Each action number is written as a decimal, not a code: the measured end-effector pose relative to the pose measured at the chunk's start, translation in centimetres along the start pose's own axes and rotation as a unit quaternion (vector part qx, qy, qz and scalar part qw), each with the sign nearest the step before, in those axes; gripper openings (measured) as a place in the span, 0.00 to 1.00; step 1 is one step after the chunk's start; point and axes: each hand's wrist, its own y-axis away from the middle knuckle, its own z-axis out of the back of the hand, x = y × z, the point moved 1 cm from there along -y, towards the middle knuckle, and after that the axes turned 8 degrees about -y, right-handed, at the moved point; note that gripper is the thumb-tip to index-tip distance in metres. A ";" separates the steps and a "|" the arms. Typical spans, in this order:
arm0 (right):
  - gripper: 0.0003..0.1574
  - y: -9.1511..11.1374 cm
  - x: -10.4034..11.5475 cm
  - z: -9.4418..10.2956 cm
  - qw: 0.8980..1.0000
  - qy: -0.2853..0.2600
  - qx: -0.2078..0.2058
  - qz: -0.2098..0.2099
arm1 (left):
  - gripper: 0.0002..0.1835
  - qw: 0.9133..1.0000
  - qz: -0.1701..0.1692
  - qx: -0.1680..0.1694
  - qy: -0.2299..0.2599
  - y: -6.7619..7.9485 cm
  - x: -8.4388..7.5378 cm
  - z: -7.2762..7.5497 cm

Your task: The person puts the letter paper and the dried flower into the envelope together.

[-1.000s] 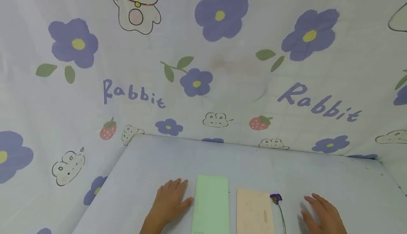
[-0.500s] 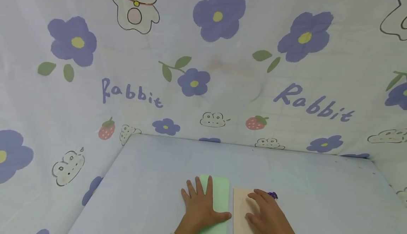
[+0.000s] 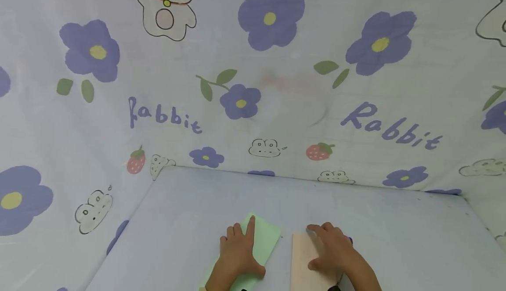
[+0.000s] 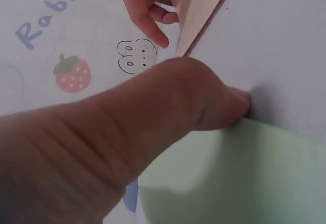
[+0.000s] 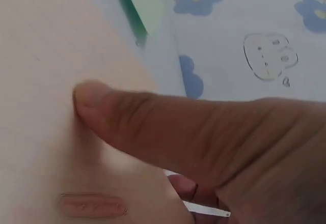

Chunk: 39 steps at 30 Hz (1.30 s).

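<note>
A long pale-green sheet of paper [image 3: 265,240] lies slanted on the table. My left hand [image 3: 237,253] spans it, thumb at its right edge, index finger pointing forward near its top. In the left wrist view the thumb tip meets the edge of the green sheet [image 4: 214,173]. My right hand [image 3: 334,249] pinches a peach card [image 3: 301,260], with the thumb on its face. Fingers show past the far edge of the peach card [image 5: 41,112], which bears a small reddish oblong mark. A purple flower [image 3: 350,240] is nearly all hidden behind the right hand.
The pale table [image 3: 189,203] stretches out beyond both hands. Behind and to the left, a white cloth [image 3: 292,120] printed with purple flowers, rabbits and strawberries rises from the table's edge.
Both hands have come inward from beside the papers. The green sheet has turned to a slant, its near end swinging left. The right hand has moved onto the peach card and taken hold of it.
</note>
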 end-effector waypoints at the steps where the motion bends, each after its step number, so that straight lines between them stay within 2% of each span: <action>1: 0.51 -0.3 0.0 0.2 1.000 -0.023 0.003 -0.010 | 0.72 1.000 -0.001 0.003 -0.003 0.0 0.0 0.1; 5: 0.30 -1.0 -0.2 0.5 0.993 -0.099 0.001 -0.057 | 0.71 1.000 -0.007 0.006 -0.006 0.1 0.1 0.2; 7: 0.22 -0.9 -0.3 0.5 0.991 -0.112 -0.007 -0.068 | 0.71 1.000 -0.011 0.005 -0.004 0.1 0.2 0.2; 9: 0.17 -0.8 -0.3 0.5 0.991 -0.112 -0.011 -0.070 | 0.71 1.000 -0.013 0.002 -0.001 0.1 0.2 0.2; 16: 0.26 -0.6 0.3 0.5 0.992 -0.083 0.019 -0.091 | 0.69 1.000 -0.017 -0.001 -0.006 0.0 0.3 0.1; 20: 0.27 -0.4 0.6 0.2 0.993 -0.066 0.019 -0.094 | 0.69 1.000 -0.018 0.000 -0.004 0.1 0.3 0.1; 23: 0.26 -0.2 0.8 0.1 0.992 -0.079 0.013 -0.101 | 0.69 1.000 -0.017 0.006 0.001 0.2 0.4 0.1; 27: 0.24 -0.2 0.6 0.4 0.987 -0.130 0.016 -0.092 | 0.69 1.000 -0.018 0.007 0.006 0.2 0.5 0.2; 31: 0.19 -0.2 -0.7 1.5 0.976 -0.210 0.047 -0.041 | 0.68 0.999 -0.039 -0.001 0.022 0.2 0.8 0.3; 34: 0.14 0.2 -2.0 2.8 0.961 -0.271 0.048 -0.009 | 0.68 0.997 -0.064 -0.010 0.033 0.1 1.1 0.3; 36: 0.14 0.6 -2.7 3.8 0.952 -0.306 0.020 -0.016 | 0.67 0.996 -0.084 -0.018 0.038 0.1 1.2 0.5; 39: 0.20 1.2 -3.4 5.0 0.931 -0.356 -0.056 -0.057 | 0.65 0.993 -0.112 -0.032 0.037 0.2 1.3 1.1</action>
